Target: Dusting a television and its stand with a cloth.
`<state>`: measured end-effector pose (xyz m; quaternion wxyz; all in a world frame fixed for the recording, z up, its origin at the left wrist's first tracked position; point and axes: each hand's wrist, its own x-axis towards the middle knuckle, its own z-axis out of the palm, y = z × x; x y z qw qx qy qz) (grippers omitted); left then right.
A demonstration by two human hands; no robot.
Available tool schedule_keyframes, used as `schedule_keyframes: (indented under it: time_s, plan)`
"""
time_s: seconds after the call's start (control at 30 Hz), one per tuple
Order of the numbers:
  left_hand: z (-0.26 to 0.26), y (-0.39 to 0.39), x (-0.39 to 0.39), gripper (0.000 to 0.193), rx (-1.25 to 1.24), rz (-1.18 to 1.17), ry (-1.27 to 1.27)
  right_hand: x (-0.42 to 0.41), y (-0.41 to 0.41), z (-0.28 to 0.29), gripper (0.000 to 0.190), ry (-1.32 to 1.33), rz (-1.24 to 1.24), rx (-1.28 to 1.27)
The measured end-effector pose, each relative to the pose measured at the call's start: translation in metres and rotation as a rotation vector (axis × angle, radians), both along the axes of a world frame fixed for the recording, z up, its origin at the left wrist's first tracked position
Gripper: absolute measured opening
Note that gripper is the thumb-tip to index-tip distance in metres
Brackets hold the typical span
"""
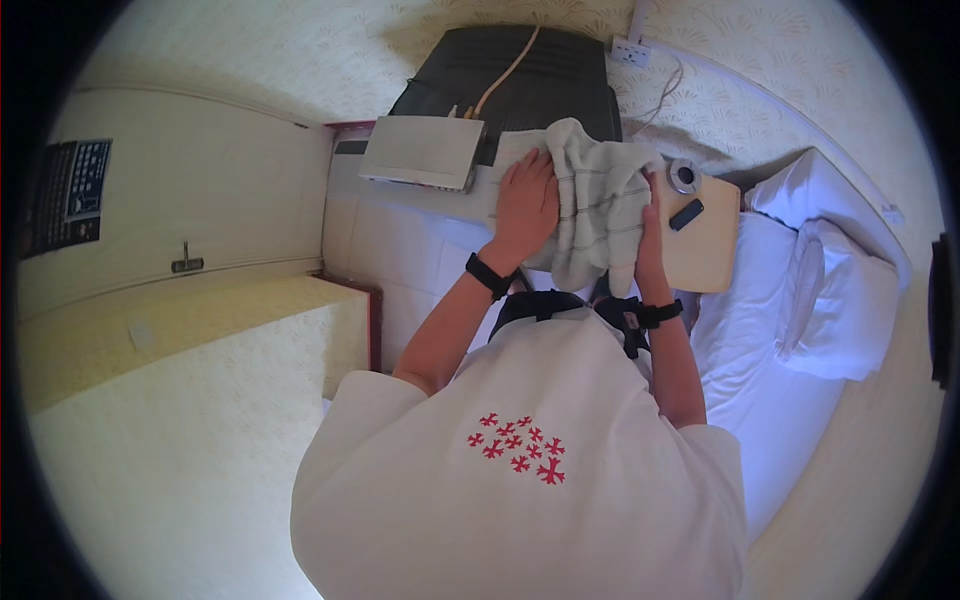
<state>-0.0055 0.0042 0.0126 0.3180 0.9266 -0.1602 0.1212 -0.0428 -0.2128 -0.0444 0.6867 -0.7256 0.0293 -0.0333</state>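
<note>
A pale towel (600, 202) with thin dark stripes lies bunched in front of me on the furniture top. My left hand (529, 199) rests flat, palm down, on the towel's smoother left part, its fingers stretched away from me. Along the right edge of the cloth, my right hand (651, 232) grips the towel from the side; some of its fingers are hidden by the folds. Both wrists wear black straps. Close beyond my right hand are a round metal ashtray (683, 177) and a small black object (686, 215), perhaps a remote.
Behind the towel stands a large black television set (517, 75). A white box-shaped device (424, 152) with cables sits left of it. The ashtray stands on a light wooden top (705, 247). To the right is a bed with white pillows (847, 300); a door (187, 180) is at left.
</note>
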Motion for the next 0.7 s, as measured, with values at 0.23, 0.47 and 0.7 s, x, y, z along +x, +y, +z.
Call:
schedule_keyframes:
  time_s: [0.23,0.47,0.7]
  plan:
    - [-0.012,0.004,0.006,0.039,0.104,0.014,-0.001,-0.025,-0.008,-0.039,0.058,0.387,-0.075,0.555]
    - [0.007,0.01,0.007,0.04,-0.017,0.07,0.15,-0.006,-0.01,-0.085,0.058,0.456,-0.014,0.701]
    - [0.017,0.003,0.01,0.041,0.073,0.157,0.192,0.001,-0.019,-0.184,0.058,0.612,0.048,0.899]
